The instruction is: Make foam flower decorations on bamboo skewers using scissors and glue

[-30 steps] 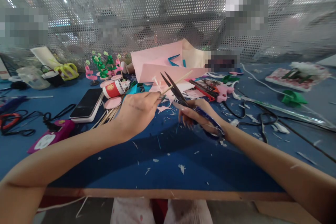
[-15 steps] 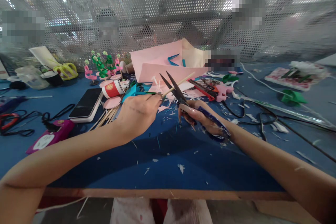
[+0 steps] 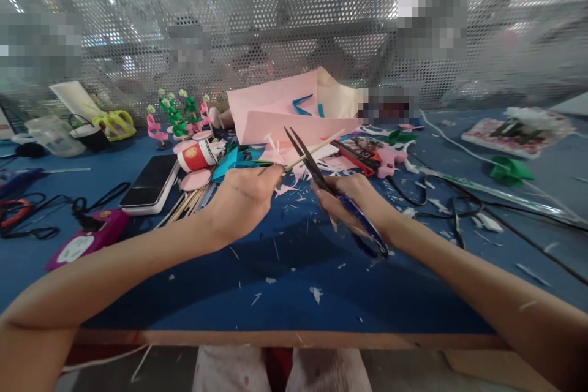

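From where I stand, I count two hands at work: the left hand (image 3: pixel 245 196) grasps one wooden stick (image 3: pixel 325 143), and the right hand (image 3: pixel 356 196) grips one pair of scissors (image 3: pixel 315 168). The stick is above the bench (image 3: pixel 206 294), crossing the slightly parted blades. Four spiral ornaments (image 3: pixel 177 125), two green and two pink, stand behind one tipped paper cup (image 3: pixel 196 157). Folded pink paper (image 3: pixel 275 98) crowds the space beyond the hands, near a pink glue gun (image 3: pixel 390 161). The blades are dark metal, slim and pointed; the stick is straight and pale.
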`<state>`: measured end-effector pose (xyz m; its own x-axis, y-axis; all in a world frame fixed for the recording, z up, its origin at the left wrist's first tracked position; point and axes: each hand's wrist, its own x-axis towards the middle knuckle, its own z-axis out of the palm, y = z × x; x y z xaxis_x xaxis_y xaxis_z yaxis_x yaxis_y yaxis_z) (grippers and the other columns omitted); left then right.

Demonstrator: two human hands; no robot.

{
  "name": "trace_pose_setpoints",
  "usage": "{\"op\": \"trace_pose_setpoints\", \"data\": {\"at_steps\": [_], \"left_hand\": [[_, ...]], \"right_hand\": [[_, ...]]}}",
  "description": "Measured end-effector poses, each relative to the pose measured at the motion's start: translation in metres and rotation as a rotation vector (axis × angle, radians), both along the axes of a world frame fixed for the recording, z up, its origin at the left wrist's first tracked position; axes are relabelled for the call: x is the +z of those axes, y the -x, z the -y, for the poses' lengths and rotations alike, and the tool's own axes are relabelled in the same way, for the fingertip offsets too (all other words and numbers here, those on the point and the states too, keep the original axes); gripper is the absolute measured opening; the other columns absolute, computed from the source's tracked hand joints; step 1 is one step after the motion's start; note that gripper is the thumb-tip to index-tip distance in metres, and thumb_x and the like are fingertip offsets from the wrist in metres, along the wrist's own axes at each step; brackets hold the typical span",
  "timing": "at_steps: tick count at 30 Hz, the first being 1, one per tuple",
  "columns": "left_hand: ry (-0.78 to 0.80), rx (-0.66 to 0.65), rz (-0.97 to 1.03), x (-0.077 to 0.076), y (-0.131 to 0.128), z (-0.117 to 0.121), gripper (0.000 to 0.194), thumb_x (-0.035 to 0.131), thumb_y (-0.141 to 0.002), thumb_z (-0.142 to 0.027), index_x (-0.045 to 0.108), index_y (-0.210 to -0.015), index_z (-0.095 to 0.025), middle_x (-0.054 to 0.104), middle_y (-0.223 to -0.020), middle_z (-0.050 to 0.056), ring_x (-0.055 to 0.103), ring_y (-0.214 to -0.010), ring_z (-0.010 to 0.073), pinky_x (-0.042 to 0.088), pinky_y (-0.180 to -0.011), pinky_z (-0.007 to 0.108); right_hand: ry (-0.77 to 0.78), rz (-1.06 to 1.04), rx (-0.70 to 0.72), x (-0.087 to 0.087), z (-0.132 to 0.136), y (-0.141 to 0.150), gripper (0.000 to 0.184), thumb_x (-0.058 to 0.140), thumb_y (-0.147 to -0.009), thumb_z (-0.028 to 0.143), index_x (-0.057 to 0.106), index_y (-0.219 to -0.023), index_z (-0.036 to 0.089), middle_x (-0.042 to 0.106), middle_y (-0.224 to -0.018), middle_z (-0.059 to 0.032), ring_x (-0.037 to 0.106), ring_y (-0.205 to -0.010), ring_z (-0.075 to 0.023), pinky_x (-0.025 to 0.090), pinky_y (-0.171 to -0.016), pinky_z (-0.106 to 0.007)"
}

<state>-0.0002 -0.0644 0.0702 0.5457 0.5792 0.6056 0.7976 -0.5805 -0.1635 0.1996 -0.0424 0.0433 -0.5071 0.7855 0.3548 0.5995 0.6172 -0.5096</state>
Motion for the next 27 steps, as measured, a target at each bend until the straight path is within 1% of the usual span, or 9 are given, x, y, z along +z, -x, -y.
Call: {"op": "trace_pose_setpoints", "data": {"at_steps": [5,8,12,15,18,20,23,25,27], "left_hand": [[0.227,-0.039,0.173,0.007,0.003,-0.005,0.021,0.042,-0.081,-0.012,0.061,-0.073,-0.013,0.059,-0.05,-0.001,0.054,-0.045,0.0076,0.039,-0.046,0.017],[0.346,-0.097,0.301,0.01,0.005,-0.01,0.02,0.044,-0.081,-0.015,0.062,-0.071,-0.014,0.059,-0.048,-0.002,0.054,-0.043,0.0069,0.041,-0.046,0.017],[0.536,-0.178,0.39,0.012,0.006,-0.014,0.023,0.042,-0.08,-0.011,0.062,-0.068,-0.013,0.062,-0.052,-0.001,0.053,-0.041,0.0052,0.042,-0.045,0.015],[0.607,-0.188,0.414,0.015,0.006,-0.015,0.023,0.041,-0.08,-0.009,0.061,-0.067,-0.012,0.064,-0.058,0.001,0.053,-0.041,0.0045,0.042,-0.044,0.015],[0.65,-0.188,0.43,0.018,0.006,-0.015,0.024,0.041,-0.08,-0.01,0.06,-0.068,-0.011,0.064,-0.059,0.002,0.053,-0.041,0.0047,0.041,-0.042,0.014],[0.636,-0.183,0.413,0.018,0.006,-0.014,0.024,0.041,-0.081,-0.011,0.061,-0.067,-0.011,0.064,-0.057,0.002,0.051,-0.039,0.0044,0.039,-0.04,0.014],[0.473,-0.124,0.34,0.013,0.006,-0.012,0.021,0.045,-0.079,-0.012,0.064,-0.07,-0.012,0.06,-0.05,0.0,0.049,-0.039,0.0052,0.037,-0.039,0.015],[0.365,-0.094,0.29,0.009,0.004,-0.01,0.019,0.048,-0.077,-0.013,0.066,-0.072,-0.013,0.059,-0.047,-0.001,0.05,-0.04,0.0063,0.036,-0.04,0.016],[0.325,-0.101,0.259,0.004,0.002,-0.008,0.018,0.049,-0.077,-0.013,0.066,-0.071,-0.013,0.059,-0.047,-0.001,0.05,-0.042,0.007,0.036,-0.041,0.017]], "right_hand": [[-0.078,0.052,-0.033,-0.003,-0.005,-0.002,0.025,0.04,-0.08,0.03,0.05,-0.062,0.015,0.042,-0.045,0.0018,0.041,-0.041,-0.0091,0.032,-0.045,-0.023],[-0.119,0.047,-0.031,-0.003,-0.008,-0.003,0.026,0.041,-0.079,0.031,0.051,-0.062,0.015,0.043,-0.044,0.0015,0.042,-0.042,-0.01,0.033,-0.046,-0.024],[-0.07,0.043,-0.061,-0.002,-0.006,-0.003,0.031,0.041,-0.08,0.035,0.047,-0.055,0.017,0.044,-0.04,0.0008,0.045,-0.038,-0.0112,0.033,-0.043,-0.023],[-0.041,0.027,-0.101,-0.001,-0.004,-0.002,0.036,0.041,-0.081,0.041,0.045,-0.053,0.018,0.042,-0.037,0.0016,0.044,-0.034,-0.0107,0.032,-0.04,-0.023],[-0.065,0.021,-0.09,-0.002,-0.007,-0.001,0.039,0.041,-0.079,0.046,0.046,-0.053,0.018,0.042,-0.039,0.0016,0.043,-0.036,-0.0097,0.031,-0.04,-0.022],[-0.081,0.034,-0.077,-0.002,-0.008,-0.001,0.04,0.041,-0.078,0.048,0.046,-0.053,0.017,0.041,-0.041,0.0017,0.042,-0.04,-0.0092,0.028,-0.041,-0.022],[-0.064,0.049,-0.074,-0.001,-0.008,0.0,0.039,0.044,-0.076,0.048,0.041,-0.052,0.017,0.035,-0.043,0.0036,0.035,-0.042,-0.0072,0.026,-0.042,-0.021],[-0.046,0.053,-0.061,0.0,-0.005,0.001,0.038,0.047,-0.074,0.047,0.039,-0.052,0.018,0.035,-0.044,0.0041,0.033,-0.042,-0.0068,0.026,-0.042,-0.021],[-0.044,0.05,-0.052,0.001,-0.002,0.001,0.037,0.048,-0.073,0.047,0.038,-0.053,0.018,0.036,-0.044,0.004,0.033,-0.042,-0.0071,0.026,-0.042,-0.022]]}}
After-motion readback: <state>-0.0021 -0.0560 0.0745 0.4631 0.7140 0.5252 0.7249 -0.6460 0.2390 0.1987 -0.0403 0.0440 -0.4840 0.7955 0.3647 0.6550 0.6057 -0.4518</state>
